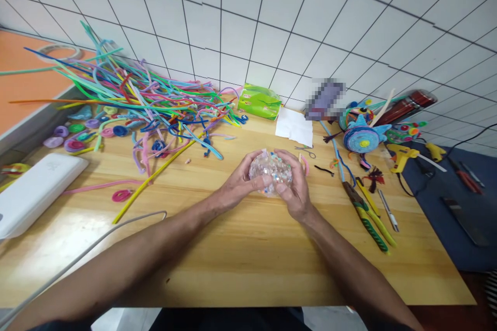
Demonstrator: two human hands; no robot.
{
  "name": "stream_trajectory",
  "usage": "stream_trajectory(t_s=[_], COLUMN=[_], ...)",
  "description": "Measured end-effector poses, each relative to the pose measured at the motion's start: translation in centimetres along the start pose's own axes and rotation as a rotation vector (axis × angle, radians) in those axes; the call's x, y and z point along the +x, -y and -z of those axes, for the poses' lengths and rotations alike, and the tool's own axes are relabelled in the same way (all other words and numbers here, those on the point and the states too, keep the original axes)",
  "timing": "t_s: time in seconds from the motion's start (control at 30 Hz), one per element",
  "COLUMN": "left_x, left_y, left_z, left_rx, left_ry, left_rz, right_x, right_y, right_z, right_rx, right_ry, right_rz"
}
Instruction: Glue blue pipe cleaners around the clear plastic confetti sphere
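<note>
Between my two hands is a clear, round, glittery ball [272, 168] with small coloured bits in or on it; I cannot tell its exact kind. My left hand [243, 180] wraps its left side, thumb across the front. From the right, my right hand [295, 186] curls around the other side, thumb low on the front. Just beyond the right fingers lie small scissors [306, 152] and a pink curved piece [305, 164]. A short dark strip [323, 170] rests further right.
A heap of coloured pipe cleaners [155, 95] spreads along the back left. Nearer are a white box-shaped device [39, 191] and a grey cable [93, 245]. Green-handled pliers [367, 217], a pen [388, 210], a blue fish-like craft [364, 139] and a yellow glue gun [402, 158] lie right. Behind are a tissue pack [259, 102] and white paper [294, 126].
</note>
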State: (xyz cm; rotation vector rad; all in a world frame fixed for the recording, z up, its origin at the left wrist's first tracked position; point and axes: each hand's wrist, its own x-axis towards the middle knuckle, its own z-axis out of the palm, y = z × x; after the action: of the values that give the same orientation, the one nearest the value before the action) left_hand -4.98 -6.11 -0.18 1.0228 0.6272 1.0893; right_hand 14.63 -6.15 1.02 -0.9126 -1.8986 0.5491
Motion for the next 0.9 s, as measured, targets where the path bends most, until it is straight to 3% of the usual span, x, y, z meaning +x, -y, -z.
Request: stream_trajectory(t_s=[0.37,0.73,0.9], left_x=[-0.36,-0.10,0.23], left_y=[-0.78,-0.76,-0.15], left_z=[0.27,0.65,0.48], left_rx=[0.069,0.107,0.018], left_ry=[0.061,0.151,0.021], left_rz=[0.038,-0.019,-0.021], right_x=[0.31,0.59,0.55], right_y=[-0.05,-0.07,0.31], right_z=[0.32,0.70,0.50], right_rx=[-0.104,-0.126,-0.187], right_ry=[0.049,0.049,0.057], right_rz=[0.105,0.187,0.230])
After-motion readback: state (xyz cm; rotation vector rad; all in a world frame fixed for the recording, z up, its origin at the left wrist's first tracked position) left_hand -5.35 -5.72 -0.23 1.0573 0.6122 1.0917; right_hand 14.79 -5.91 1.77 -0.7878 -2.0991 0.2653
